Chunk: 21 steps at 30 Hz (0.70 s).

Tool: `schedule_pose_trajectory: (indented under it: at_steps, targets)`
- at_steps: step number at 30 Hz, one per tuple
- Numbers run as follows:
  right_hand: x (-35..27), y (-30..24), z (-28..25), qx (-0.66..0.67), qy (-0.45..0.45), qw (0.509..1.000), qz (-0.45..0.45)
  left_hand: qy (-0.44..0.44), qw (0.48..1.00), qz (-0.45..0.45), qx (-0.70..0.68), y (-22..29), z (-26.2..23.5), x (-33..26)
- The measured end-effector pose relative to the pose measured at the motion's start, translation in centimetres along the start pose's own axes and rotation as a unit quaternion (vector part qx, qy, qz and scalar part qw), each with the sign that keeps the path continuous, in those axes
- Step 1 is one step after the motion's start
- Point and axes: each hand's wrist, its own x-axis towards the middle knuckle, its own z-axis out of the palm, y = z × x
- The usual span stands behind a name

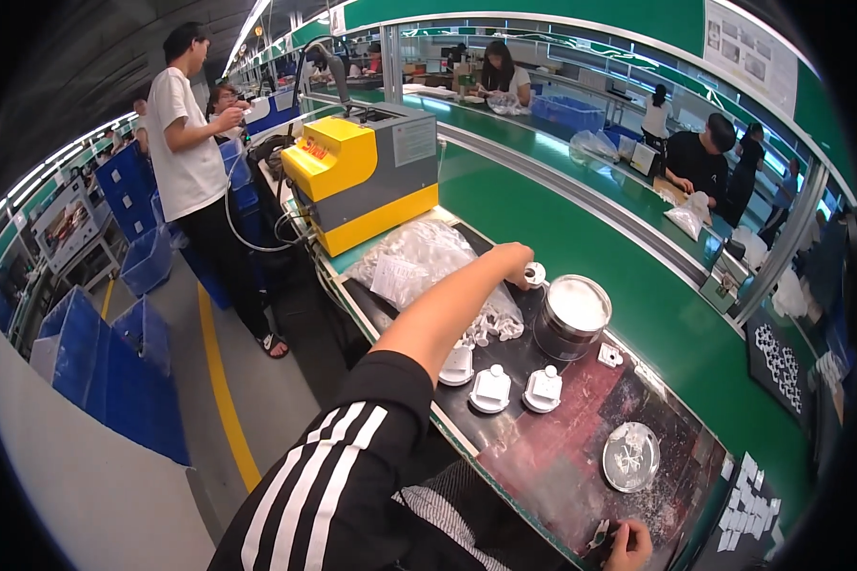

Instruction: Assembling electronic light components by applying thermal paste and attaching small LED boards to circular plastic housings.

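My left arm, in a black sleeve with white stripes, reaches across the bench. Its hand (pixel 514 263) is closed on a small white round plastic part (pixel 535 274), held beside the rim of a metal tin (pixel 569 322) with white contents. Nearer me stand white plastic housings (pixel 491 390) with round knobs, in a row. At the lower right, my right hand (pixel 630 546) has curled fingers; what they hold, if anything, I cannot make out. Just left of it lie small pliers (pixel 598 535). A round clear dish (pixel 630 457) with white residue sits above that hand.
A clear bag (pixel 414 257) of white parts lies behind my left forearm, below a yellow and grey machine (pixel 362 176). A green conveyor belt (pixel 543 214) runs along the far side. White pieces (pixel 747 509) lie on a dark tray at right. A person (pixel 195 143) stands at left.
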Motion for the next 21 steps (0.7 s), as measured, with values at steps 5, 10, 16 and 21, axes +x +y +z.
schedule_pose_trajectory:
  at_steps: [5, 10, 16, 21]
  targets:
    - [-0.5, -1.6, -0.4, -0.051, 0.012, 0.998, -0.025, 0.323, 0.93, 0.087, -0.149, 2.9, -3.2, -3.3]
    - [0.5, -0.3, 0.8, 0.001, -0.001, 1.0, -0.018, 0.353, 0.874, 0.215, -0.254, 9.9, -8.3, -15.3]
    - [0.5, -1.9, 0.1, -0.01, 0.008, 1.0, -0.003, 0.18, 0.841, 0.373, -0.347, 20.7, -5.2, -22.2]
    - [0.9, -1.8, 0.6, 0.059, 0.015, 0.998, 0.029, -0.23, 0.593, 0.417, -0.65, 27.9, 3.0, -21.8]
